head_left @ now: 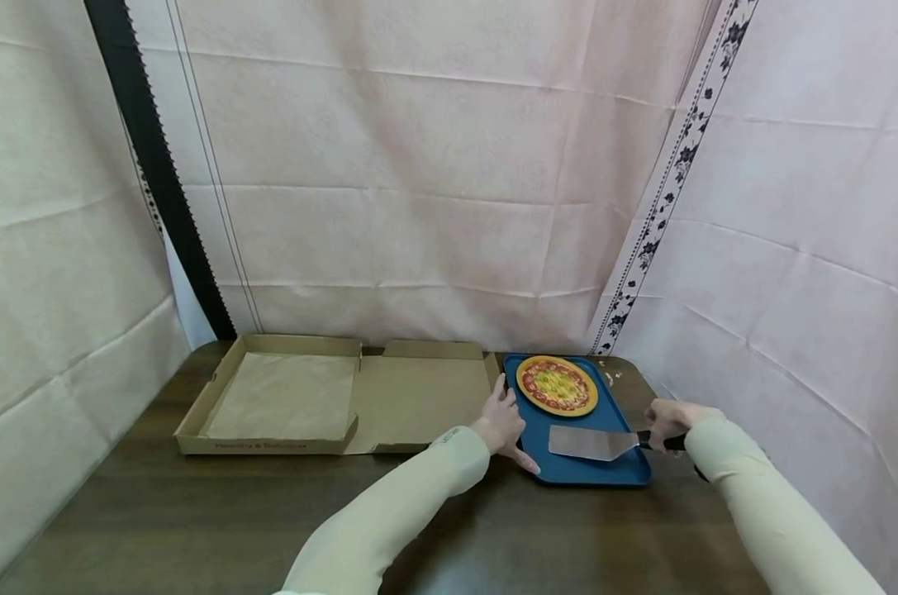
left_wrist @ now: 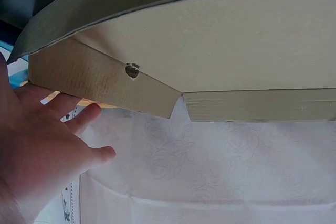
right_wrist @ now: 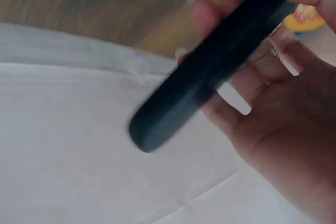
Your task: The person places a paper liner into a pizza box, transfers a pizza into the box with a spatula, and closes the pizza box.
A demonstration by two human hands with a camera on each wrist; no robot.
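A small pizza (head_left: pixel 557 385) lies toward the back of a blue tray (head_left: pixel 627 473) on the right side of the table. My right hand (head_left: pixel 670 423) grips the black handle (right_wrist: pixel 205 72) of a spatula (head_left: pixel 582 442). Its wide metal blade is over the front part of the tray, apart from the pizza. My left hand (head_left: pixel 499 421) is at the tray's left edge, fingers and thumb spread. In the left wrist view, the same hand (left_wrist: pixel 47 140) shows beside a flap of the cardboard box lid; whether its fingertips touch the tray is hidden.
An opened cardboard pizza box (head_left: pixel 188 430) lies left of the tray, lined with a paper sheet (head_left: pixel 285 397). Its lid (head_left: pixel 419 397) extends right, close to the tray. Small pale crumbs (head_left: pixel 609 377) lie by the tray's back right corner. Cloth curtains (head_left: pixel 419 165) surround the table.
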